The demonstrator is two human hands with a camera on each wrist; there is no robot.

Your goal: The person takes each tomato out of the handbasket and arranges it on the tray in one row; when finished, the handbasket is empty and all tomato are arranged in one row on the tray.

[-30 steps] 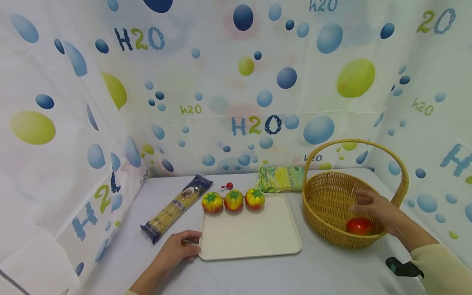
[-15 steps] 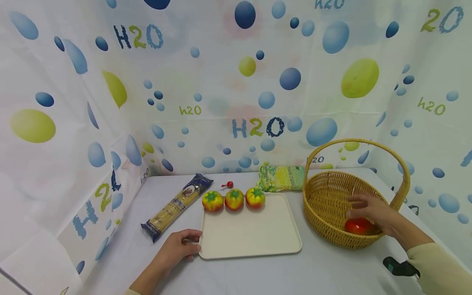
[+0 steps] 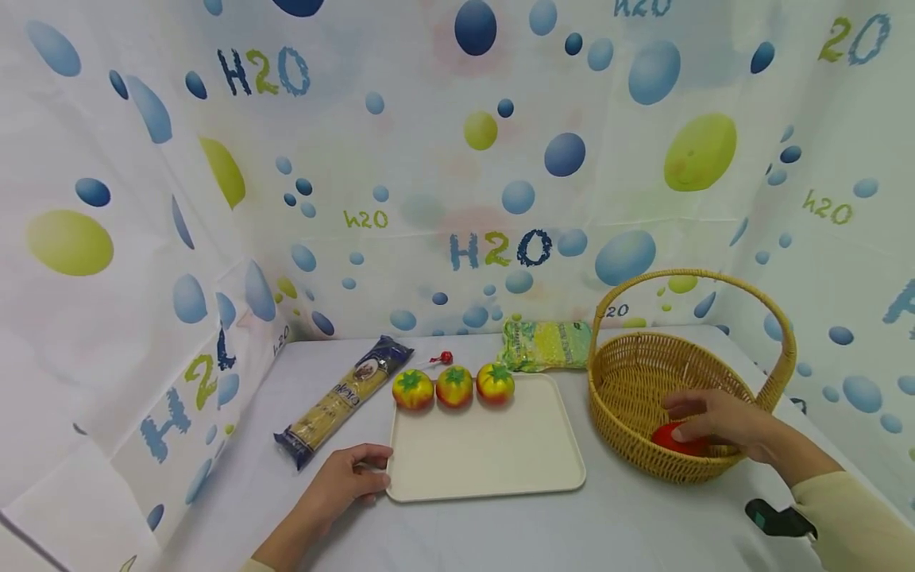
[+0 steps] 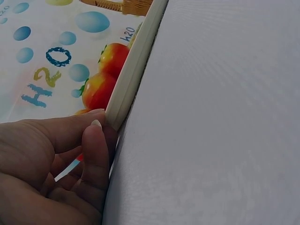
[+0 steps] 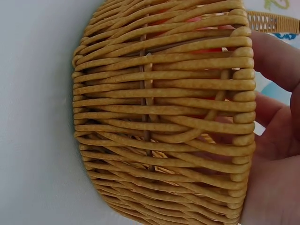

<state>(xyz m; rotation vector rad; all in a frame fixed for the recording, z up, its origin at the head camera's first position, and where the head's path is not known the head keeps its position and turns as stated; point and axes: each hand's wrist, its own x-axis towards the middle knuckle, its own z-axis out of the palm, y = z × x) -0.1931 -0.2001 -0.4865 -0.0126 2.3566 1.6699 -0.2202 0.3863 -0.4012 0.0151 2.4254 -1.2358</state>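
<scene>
In the head view my right hand [image 3: 718, 421] reaches into a wicker basket [image 3: 608, 417] and grips a smooth red rounded fruit [image 3: 672, 441] lying low inside. Its thumb lies over the fruit, which the hand partly covers. The right wrist view shows the woven basket wall [image 5: 164, 108], with red glimpsed through the gaps and fingers [image 5: 276, 56] beyond the rim. At the left edge of a cream tray [image 3: 486, 461], my left hand [image 3: 346, 481] holds the rim with thumb and fingertips. Three yellow-red fruits [image 3: 453, 389] with green tops sit along the tray's back edge.
Left of the tray lies a pack of spaghetti [image 3: 346, 397]. A red-wrapped lollipop [image 3: 445, 357] is behind the fruits, and a green-yellow packet [image 3: 546, 345] lies at the back beside the basket. The basket's tall handle [image 3: 696, 274] arches above the right forearm. A patterned curtain encloses the table.
My right hand has come down onto the red fruit in the basket, and the fruit has shifted slightly left. The left hand stays at the tray's edge.
</scene>
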